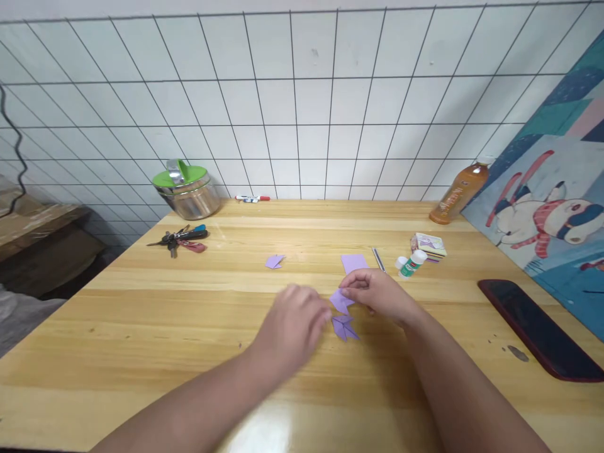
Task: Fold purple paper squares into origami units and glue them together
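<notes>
Between thumb and fingers, my right hand (375,292) pinches a folded light purple paper piece (340,302) above the table. Just to its left is my left hand (297,318), smeared by motion, its fingertips near the paper; whether it grips anything does not show. Below the held piece lies a darker purple folded paper (344,328) with pointed flaps. Farther left on the table rests another small folded purple paper (274,261). Behind my right hand, a flat purple paper square (353,262) is partly covered by that hand.
A pen (378,259), glue stick (412,263) and small paper stack (428,246) lie right of centre. Farther out are a phone (538,327) and tea bottle (460,192). Keys (182,239), a green-lidded steel pot (189,192) and a marker (252,198) are toward the back left.
</notes>
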